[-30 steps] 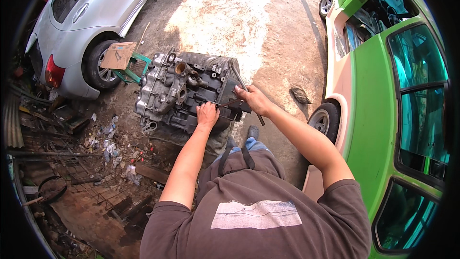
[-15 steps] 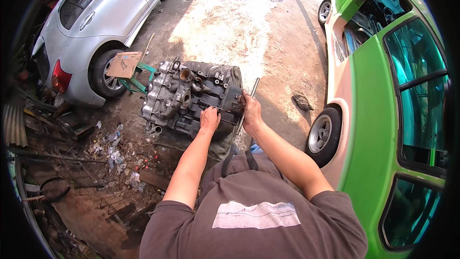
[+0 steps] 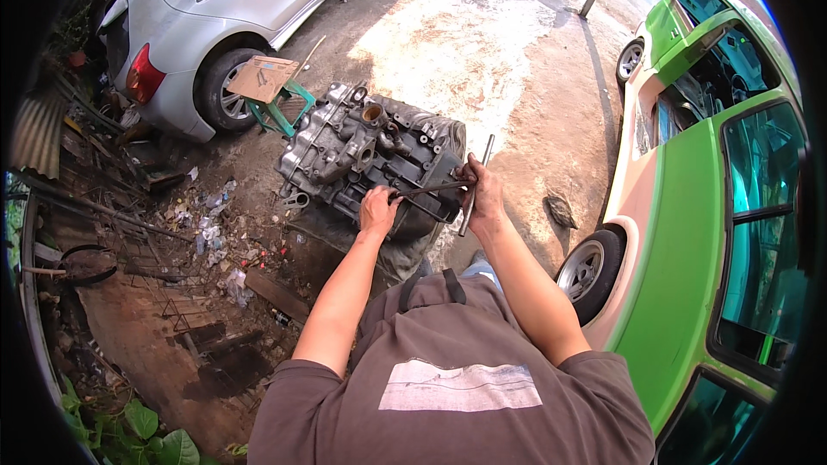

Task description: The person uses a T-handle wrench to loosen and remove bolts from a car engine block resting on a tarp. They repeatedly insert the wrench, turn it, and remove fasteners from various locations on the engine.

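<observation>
In front of me a greasy engine [image 3: 332, 142] of grey metal and black parts lies on its side on a dark covering. Across its near right part runs a long T-handle wrench: a thin dark shaft [image 3: 432, 188] with a silver crossbar [image 3: 488, 148]. My right hand [image 3: 488, 200], blackened with grime, is closed round the wrench where shaft and crossbar meet. At the shaft's other end, my left hand [image 3: 377, 210] pinches it, close over the engine's near side. Whether the wrench's tip touches a bolt is hidden by the left fingers.
A green stool [image 3: 280, 114] with a cardboard piece [image 3: 263, 77] on top stands beyond the engine, by a silver car [image 3: 250, 0]. A green and pink van [image 3: 663, 250] flanks my right. Scattered litter [image 3: 211, 228] and scrap cover the ground at left. A dark lump [image 3: 560, 211] lies near the van's wheel.
The whole view has swung, so the engine and cars sit differently in the picture. My hands are farther apart, and more of the wrench's shaft shows between them.
</observation>
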A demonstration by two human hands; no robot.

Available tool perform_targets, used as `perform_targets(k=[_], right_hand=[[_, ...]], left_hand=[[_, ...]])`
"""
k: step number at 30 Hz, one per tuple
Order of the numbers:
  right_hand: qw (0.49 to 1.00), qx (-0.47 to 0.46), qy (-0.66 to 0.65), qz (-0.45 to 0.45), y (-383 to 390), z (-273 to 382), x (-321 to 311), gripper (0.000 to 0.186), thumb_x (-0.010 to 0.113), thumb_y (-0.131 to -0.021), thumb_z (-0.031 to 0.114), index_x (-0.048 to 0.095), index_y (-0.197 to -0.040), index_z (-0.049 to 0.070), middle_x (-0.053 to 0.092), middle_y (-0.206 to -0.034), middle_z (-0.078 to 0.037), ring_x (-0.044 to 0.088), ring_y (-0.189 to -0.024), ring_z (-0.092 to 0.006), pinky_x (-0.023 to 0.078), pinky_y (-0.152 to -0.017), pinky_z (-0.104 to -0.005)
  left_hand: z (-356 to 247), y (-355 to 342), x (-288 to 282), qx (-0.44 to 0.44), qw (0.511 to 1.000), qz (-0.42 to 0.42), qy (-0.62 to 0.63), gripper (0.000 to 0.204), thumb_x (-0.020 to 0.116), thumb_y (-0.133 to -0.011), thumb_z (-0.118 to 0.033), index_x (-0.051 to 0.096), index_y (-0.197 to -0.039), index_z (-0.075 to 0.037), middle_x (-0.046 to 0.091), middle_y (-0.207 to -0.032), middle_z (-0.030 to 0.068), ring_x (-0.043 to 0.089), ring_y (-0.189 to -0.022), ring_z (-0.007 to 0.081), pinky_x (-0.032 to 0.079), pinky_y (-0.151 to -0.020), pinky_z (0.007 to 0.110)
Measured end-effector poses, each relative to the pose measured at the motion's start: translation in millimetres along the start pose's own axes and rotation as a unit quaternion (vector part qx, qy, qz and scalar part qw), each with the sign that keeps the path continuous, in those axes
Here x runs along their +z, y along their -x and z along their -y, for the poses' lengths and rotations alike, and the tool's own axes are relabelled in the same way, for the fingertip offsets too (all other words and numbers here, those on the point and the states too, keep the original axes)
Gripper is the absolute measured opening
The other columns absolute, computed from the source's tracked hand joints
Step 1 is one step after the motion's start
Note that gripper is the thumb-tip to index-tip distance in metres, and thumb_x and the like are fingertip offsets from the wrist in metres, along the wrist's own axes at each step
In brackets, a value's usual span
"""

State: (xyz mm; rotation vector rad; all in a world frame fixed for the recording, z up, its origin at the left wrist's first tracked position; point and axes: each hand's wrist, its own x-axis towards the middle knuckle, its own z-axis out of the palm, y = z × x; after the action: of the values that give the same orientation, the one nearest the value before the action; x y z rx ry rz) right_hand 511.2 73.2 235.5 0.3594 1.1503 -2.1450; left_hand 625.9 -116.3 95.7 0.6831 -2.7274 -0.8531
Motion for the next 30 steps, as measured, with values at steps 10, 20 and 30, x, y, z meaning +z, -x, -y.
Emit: perform_targets(k=[10, 20, 30], right_hand=[[0.998, 0.005, -0.055, 0.022, -25.8, 48.8, -87.9, 0.037, 0.058, -0.095, 0.033, 0.047, -0.063, 0.017, 0.061, -0.077, -0.003, 0.056, -0.075, -0.0153, 0.044, -0.072, -0.0333], [0.978, 0.084, -0.185, 0.04, -58.0, 135.7, -224.0, 0.032, 0.055, -0.095, 0.028, 0.05, -0.066, 0.015, 0.059, -0.075, -0.004, 0.059, -0.071, -0.0177, 0.051, -0.065, -0.0349], [0.973, 0.166, -0.156, 0.038, -69.6, 139.1, -253.1, 0.032, 0.05, -0.096, 0.027, 0.049, -0.066, 0.014, 0.055, -0.073, -0.003, 0.054, -0.067, -0.0196, 0.048, -0.062, -0.0349]], left_hand=[[-33.2, -11.0, 19.4, -0.116, 0.974, -0.04, 0.191, 0.029, 0.079, -0.074, -0.02, 0.073, -0.099, -0.006, 0.069, -0.103, 0.0123, 0.065, -0.098, 0.0292, 0.05, -0.086, 0.035], [-140.4, -38.7, 86.5, -0.155, 0.859, -0.107, 0.476, 0.025, 0.074, -0.085, -0.011, 0.07, -0.109, -0.005, 0.07, -0.095, 0.0025, 0.062, -0.085, 0.0086, 0.049, -0.077, 0.024], [-172.0, -39.7, 126.4, -0.323, 0.517, -0.253, 0.751, 0.021, 0.063, -0.094, -0.03, 0.059, -0.111, -0.018, 0.067, -0.104, -0.0042, 0.058, -0.076, 0.0081, 0.043, -0.061, 0.025]])
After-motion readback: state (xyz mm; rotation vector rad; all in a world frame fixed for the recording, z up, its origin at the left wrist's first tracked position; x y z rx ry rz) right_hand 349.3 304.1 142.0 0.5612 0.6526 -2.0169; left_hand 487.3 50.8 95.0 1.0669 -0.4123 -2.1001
